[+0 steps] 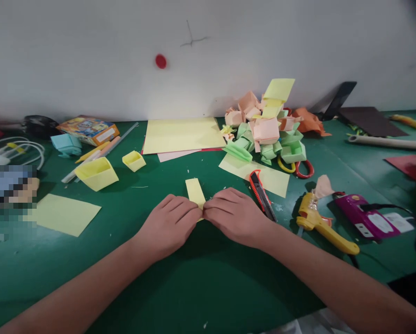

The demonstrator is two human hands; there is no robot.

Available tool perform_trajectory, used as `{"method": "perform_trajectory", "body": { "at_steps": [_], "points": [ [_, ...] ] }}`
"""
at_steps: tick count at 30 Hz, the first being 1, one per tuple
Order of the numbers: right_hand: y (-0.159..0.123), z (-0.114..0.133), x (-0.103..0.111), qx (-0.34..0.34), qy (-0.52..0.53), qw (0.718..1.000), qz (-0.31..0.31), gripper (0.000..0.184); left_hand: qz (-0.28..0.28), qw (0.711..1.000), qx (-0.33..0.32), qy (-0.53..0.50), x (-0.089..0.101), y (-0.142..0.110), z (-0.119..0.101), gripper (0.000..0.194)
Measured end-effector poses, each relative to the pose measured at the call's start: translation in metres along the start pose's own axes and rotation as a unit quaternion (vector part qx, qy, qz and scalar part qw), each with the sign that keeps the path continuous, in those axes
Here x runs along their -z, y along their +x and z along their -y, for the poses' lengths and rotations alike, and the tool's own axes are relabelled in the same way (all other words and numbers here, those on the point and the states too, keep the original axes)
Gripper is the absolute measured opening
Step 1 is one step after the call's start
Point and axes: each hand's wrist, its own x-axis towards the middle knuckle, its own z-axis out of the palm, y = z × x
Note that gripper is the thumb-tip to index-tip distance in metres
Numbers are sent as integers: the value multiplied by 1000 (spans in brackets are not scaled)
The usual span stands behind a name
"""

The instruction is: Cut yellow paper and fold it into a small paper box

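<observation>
A narrow folded strip of yellow paper (195, 190) lies on the green table (194, 278), pointing away from me. My left hand (168, 226) and my right hand (234, 214) meet at its near end, fingertips pressed together on the paper. Both hands lie knuckles up, fingers curled down onto the strip. The strip's near end is hidden under the fingers.
A red utility knife (262, 193) lies right of my right hand, then a yellow glue gun (321, 224) and a purple device (363, 216). Folded paper shapes (267, 130) pile by scissors (296, 168). Two yellow paper boxes (96, 174) and yellow sheets (182, 134) lie left and behind.
</observation>
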Motion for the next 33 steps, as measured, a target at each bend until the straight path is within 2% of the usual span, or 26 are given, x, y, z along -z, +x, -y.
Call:
{"method": "perform_trajectory", "body": {
  "at_steps": [5, 9, 12, 17, 27, 33],
  "points": [
    [-1, 3, -6, -114, 70, 990, 38, 14, 81, 986, 98, -111, -3, -2, -3, 9],
    [2, 2, -5, -245, 173, 951, 75, 10, 100, 969, 151, -167, -3, -1, 0, 13],
    [6, 1, -2, -306, 223, 921, 91, 8, 108, 966, 162, -168, -5, 0, 1, 17],
    [9, 1, 1, -327, 263, 905, 74, 10, 118, 960, 199, -159, -8, 4, -3, 17],
    [10, -4, -8, -295, 186, 936, 50, 9, 143, 945, 250, -157, -12, 18, -4, 14],
    [9, -7, -9, -322, 196, 925, 51, 6, 123, 938, 280, -164, -12, 24, -4, 11]
  ]
}}
